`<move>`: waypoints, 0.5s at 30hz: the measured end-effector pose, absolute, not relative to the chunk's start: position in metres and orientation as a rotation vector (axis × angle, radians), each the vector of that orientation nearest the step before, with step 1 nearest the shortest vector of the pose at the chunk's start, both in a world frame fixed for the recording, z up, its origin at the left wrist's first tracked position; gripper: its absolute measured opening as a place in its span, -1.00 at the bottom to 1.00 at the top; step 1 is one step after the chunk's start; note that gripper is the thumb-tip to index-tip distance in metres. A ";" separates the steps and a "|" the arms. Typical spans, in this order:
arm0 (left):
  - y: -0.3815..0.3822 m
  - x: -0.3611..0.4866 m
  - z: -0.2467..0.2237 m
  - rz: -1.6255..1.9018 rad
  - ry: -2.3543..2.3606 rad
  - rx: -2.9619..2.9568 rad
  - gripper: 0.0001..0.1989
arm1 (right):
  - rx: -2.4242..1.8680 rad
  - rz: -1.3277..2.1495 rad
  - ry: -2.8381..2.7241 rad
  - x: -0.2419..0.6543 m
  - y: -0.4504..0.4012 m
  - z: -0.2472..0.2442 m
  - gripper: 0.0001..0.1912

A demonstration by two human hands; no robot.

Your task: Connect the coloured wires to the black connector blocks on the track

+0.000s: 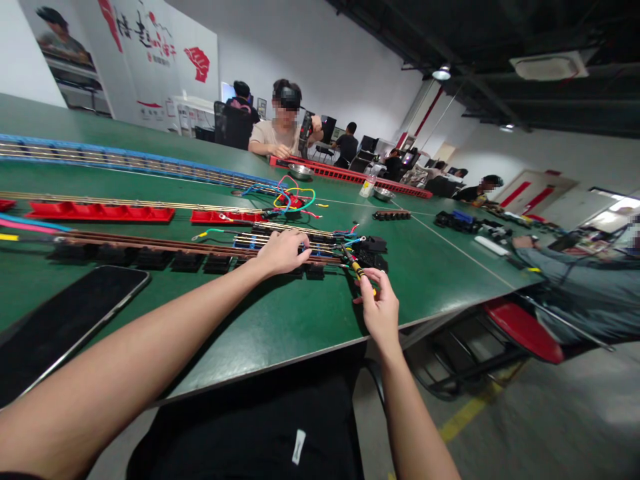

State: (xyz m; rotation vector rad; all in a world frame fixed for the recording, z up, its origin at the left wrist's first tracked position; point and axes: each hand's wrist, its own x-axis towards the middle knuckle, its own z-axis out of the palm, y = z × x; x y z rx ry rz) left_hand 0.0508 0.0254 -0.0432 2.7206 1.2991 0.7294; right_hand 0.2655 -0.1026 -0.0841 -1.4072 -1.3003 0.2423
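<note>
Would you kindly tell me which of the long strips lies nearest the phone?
It is the brown-rod strip set on black blocks; the red-based strip and the blue strip lie farther from the phone.

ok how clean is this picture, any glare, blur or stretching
Head view throughout: pale sheen on the green table; ceiling lamp bright against dark ceiling; grey clothing at right soft; wires by the right hand too fine to separate; phone seemingly stretched toward the corner.

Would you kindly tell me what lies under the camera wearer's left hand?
Brown rods pass beneath the left hand, showing on both sides of it, with black blocks below them. The stretch directly under the hand is covered and cannot be seen.
</note>
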 end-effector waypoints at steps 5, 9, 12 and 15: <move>0.026 0.051 -0.044 0.729 1.291 2.721 -0.75 | -1.376 0.357 -1.224 0.268 -0.102 -0.084 -0.55; 0.026 0.051 -0.043 0.724 1.288 2.727 -0.74 | -1.367 0.415 -1.192 0.269 -0.102 -0.084 -0.49; 0.026 0.051 -0.043 0.711 1.292 2.731 -0.74 | -1.343 0.474 -1.168 0.268 -0.101 -0.084 -0.45; 0.026 0.051 -0.044 0.719 1.294 2.736 -0.73 | -1.292 0.524 -1.139 0.268 -0.100 -0.083 -0.45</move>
